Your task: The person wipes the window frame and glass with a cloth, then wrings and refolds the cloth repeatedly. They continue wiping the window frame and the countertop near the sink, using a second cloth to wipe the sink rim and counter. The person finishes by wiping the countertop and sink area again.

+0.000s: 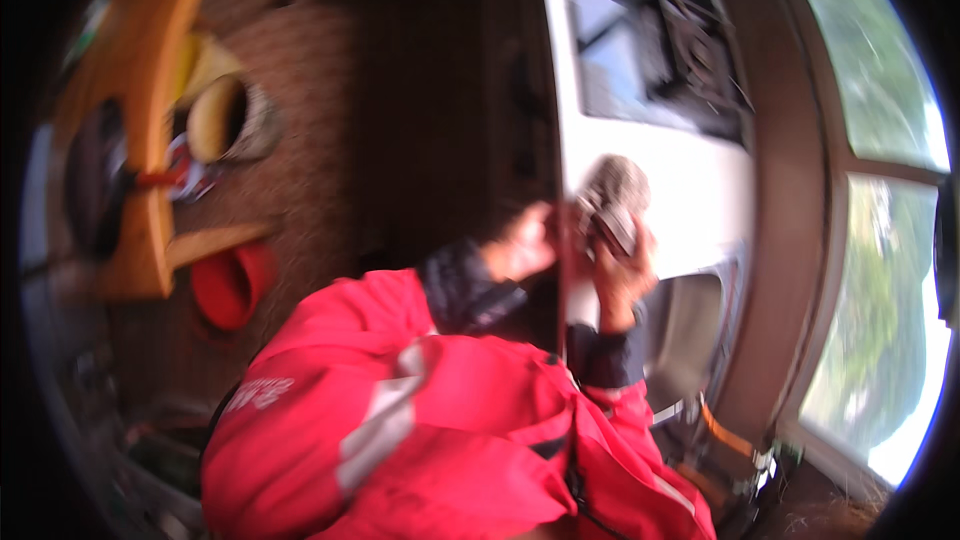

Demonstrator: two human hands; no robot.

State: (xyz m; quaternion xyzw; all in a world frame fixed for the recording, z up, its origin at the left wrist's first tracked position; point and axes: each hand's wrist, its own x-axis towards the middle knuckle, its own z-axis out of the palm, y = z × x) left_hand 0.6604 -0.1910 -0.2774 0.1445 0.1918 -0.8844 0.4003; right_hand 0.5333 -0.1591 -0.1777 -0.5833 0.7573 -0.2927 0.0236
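Note:
A crumpled grey cloth (pixel 619 181) sits over the white countertop (pixel 682 180), and my right hand (pixel 626 270) grips its lower end. My left hand (pixel 523 244) is at the counter's front edge, left of the cloth. Motion blur hides what its fingers touch. Below my right hand and to its right lies a metal sink basin (pixel 686 334). Farther up the counter is a dark, shiny hob-like unit (pixel 637 52) that reflects light. My red jacket (pixel 450 420) fills the bottom of the view.
A brown sill (pixel 787 165) and windows (pixel 874 300) border the counter. Leftward, a wooden table (pixel 169 45) bears a dark pan-like object (pixel 97 172). A round container with a yellow rim (pixel 251 124) and a red bucket (pixel 255 277) are near it, above a tiled floor (pixel 311 105).

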